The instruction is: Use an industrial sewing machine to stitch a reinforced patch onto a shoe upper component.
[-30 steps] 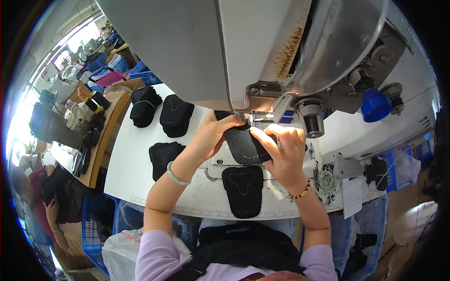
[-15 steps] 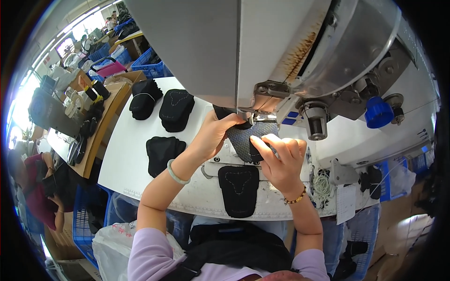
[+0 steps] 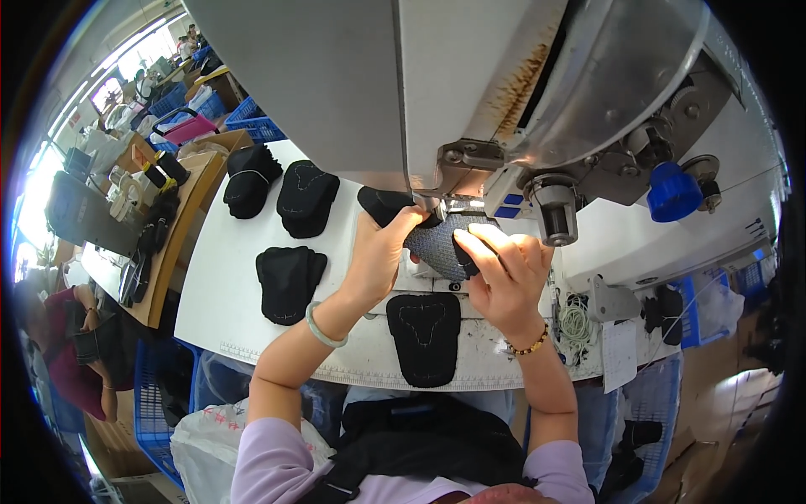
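A grey-blue woven fabric piece (image 3: pixel 438 244) with black edging sits at the needle area of a sewing machine (image 3: pixel 457 160). My left hand (image 3: pixel 378 256) grips its left side, thumb pressed on top near the presser foot. With bent fingers, my right hand (image 3: pixel 510 277) holds the right edge, where a black strip shows under the fingertips. Part of the piece is hidden by the machine head and my hands. A black shaped fabric piece (image 3: pixel 424 340) with a pale stitched outline lies in front of me, apart from both hands.
Black fabric stacks (image 3: pixel 306 199) stand on the white table (image 3: pixel 218 277) to the left, one tied with a band (image 3: pixel 250 181). A cord coil (image 3: pixel 576 329) and a paper sheet (image 3: pixel 620 357) are at the right. Blue crates (image 3: pixel 159 403) flank the table. Another person (image 3: pixel 75 353) sits at far left.
The fabric has turned and its right edge is lifted and folded up by my right hand. My right fingers have closed onto that edge. The view has shifted slightly.
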Motion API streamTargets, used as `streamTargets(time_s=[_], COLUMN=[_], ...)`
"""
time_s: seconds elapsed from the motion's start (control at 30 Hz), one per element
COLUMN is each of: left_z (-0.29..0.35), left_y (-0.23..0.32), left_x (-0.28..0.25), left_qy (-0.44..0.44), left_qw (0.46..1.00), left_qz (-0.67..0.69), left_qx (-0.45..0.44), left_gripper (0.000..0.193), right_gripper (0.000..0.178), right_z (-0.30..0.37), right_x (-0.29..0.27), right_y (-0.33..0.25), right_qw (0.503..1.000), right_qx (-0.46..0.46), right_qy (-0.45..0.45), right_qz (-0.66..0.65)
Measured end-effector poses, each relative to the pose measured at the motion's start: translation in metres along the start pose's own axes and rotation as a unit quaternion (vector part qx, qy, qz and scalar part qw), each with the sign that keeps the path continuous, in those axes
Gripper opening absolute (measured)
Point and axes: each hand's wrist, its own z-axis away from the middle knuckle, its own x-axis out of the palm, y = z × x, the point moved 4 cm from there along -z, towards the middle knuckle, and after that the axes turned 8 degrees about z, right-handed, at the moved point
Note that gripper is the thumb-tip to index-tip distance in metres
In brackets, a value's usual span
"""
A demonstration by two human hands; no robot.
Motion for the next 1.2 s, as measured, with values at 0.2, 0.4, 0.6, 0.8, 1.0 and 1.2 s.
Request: streamTargets(time_s=[0.2, 0.4, 0.6, 0.8, 1.0, 1.2], left_z=[0.009, 0.015, 0.021, 0.025, 0.028, 0.037], left_y=[0.001, -0.002, -0.004, -0.01, -0.022, -0.033], left_x=[0.007, 0.01, 0.018, 0.03, 0.036, 0.031], left_qy=[0.047, 0.09, 0.107, 0.144, 0.196, 0.245], left_qw=[0.997, 0.984, 0.968, 0.956, 0.935, 0.892], left_qz=[-0.05, -0.039, -0.082, -0.08, -0.086, -0.198], left_qx=[0.021, 0.149, 0.21, 0.244, 0.282, 0.323], left_gripper=[0.011, 0.009, 0.009, 0.007, 0.011, 0.016], right_gripper=[0.039, 0.04, 0.036, 0.037, 0.018, 0.017], right_z=[0.003, 0.002, 0.005, 0.009, 0.013, 0.014], right_x=[0.002, 0.002, 0.003, 0.01, 0.02, 0.027], right_y=[0.006, 0.007, 0.012, 0.02, 0.029, 0.033], right_qw=[0.999, 0.999, 0.999, 0.998, 0.996, 0.987], right_qx=[0.001, -0.005, 0.031, 0.054, 0.082, 0.138], right_qy=[0.051, 0.043, 0.015, 0.022, 0.023, -0.02], right_qz=[0.005, 0.007, -0.004, -0.016, -0.038, -0.084])
